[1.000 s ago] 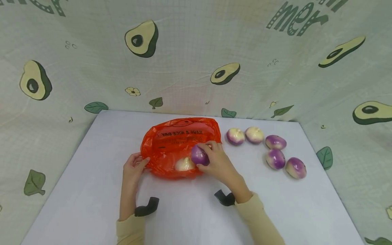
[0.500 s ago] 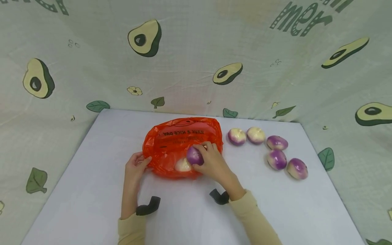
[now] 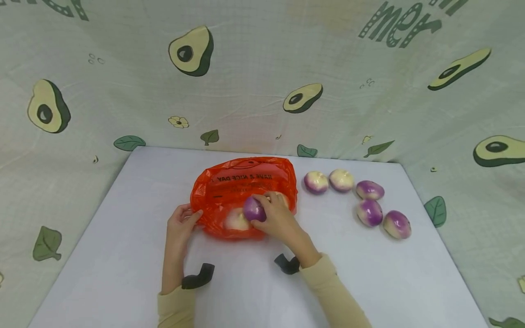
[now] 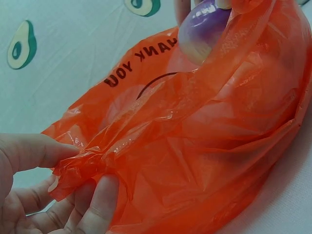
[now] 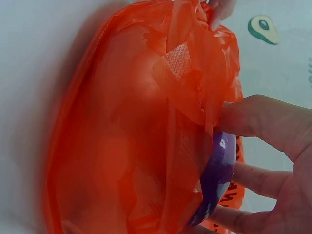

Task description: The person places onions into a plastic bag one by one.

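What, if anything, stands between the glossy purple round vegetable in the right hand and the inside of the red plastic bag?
Nothing visible blocks the mouth of the red plastic bag, where the glossy purple round vegetable is held, partly behind plastic in both wrist views. Inside, a pale round vegetable lies just left of it.

Right hand point(image 3: 275, 219) covered part of the purple vegetable point(image 3: 252, 209); pale ones point(image 3: 235, 221) lay partly hidden in the red bag point(image 3: 229, 169). Smaller print point(image 3: 246, 188) illegible. Sleeves point(image 3: 334, 291) ran out of view.
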Tool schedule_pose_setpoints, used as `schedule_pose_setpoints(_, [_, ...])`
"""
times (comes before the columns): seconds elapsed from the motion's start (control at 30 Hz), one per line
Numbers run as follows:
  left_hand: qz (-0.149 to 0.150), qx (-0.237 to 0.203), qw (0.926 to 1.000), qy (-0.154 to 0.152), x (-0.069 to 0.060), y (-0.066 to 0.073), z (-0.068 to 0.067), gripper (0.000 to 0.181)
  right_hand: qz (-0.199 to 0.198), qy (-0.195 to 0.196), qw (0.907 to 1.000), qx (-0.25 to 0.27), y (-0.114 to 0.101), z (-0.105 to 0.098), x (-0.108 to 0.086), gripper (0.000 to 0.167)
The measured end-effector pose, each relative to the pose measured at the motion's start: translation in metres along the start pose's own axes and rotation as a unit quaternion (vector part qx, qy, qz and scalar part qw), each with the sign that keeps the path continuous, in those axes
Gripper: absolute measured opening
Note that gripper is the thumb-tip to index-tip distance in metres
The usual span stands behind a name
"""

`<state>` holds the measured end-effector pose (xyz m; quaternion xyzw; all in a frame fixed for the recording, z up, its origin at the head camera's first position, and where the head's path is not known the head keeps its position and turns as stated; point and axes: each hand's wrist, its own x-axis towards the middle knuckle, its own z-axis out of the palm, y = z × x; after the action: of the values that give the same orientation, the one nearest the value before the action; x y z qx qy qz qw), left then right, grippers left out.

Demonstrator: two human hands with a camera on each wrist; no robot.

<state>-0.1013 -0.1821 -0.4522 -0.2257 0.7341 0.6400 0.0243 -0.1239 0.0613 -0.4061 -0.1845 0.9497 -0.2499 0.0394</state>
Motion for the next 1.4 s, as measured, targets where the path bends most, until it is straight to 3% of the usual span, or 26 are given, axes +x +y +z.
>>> schedule_pose_setpoints(0.1, [0.001, 0.002, 1.0, -0.001, 0.001, -0.001, 0.0, 0.043, 0.001, -0.002, 1.0, -0.002, -0.001, 0.002, 0.002, 0.062])
schedule_pose_setpoints(0.2, [0.013, 0.001, 0.9999, 0.01, 0.014, -0.018, 0.0, 0.048, 0.006, -0.009, 0.9999, 0.007, -0.002, 0.003, 0.003, 0.062])
schedule_pose_setpoints(0.33, [0.01, 0.004, 0.9999, 0.01, 0.012, -0.016, 0.0, 0.046, 0.019, -0.025, 0.9992, 0.024, -0.004, 0.003, 0.004, 0.063])
schedule_pose_setpoints(0.43, [0.0, 0.007, 1.0, 0.0, 0.001, 0.0, 0.0, 0.042, 0.029, -0.041, 0.9981, 0.036, -0.005, 0.003, 0.005, 0.063])
schedule_pose_setpoints(0.6, [0.004, -0.003, 0.9999, 0.013, 0.003, -0.005, 0.0, 0.048, 0.042, -0.073, 0.9954, 0.044, -0.007, 0.011, 0.01, 0.063])
schedule_pose_setpoints(0.83, [0.013, -0.013, 0.9998, 0.012, 0.004, -0.006, -0.001, 0.047, 0.015, -0.096, 0.995, 0.025, -0.01, 0.024, 0.013, 0.062])
schedule_pose_setpoints(1.07, [-0.005, -0.001, 1.0, 0.002, 0.001, 0.0, -0.003, 0.043, 0.002, -0.09, 0.9948, 0.048, -0.013, 0.03, 0.011, 0.053])
schedule_pose_setpoints(1.4, [0.009, -0.02, 0.9998, -0.001, 0.0, -0.003, -0.003, 0.039, -0.019, -0.095, 0.9912, 0.09, -0.018, 0.035, 0.01, 0.044])
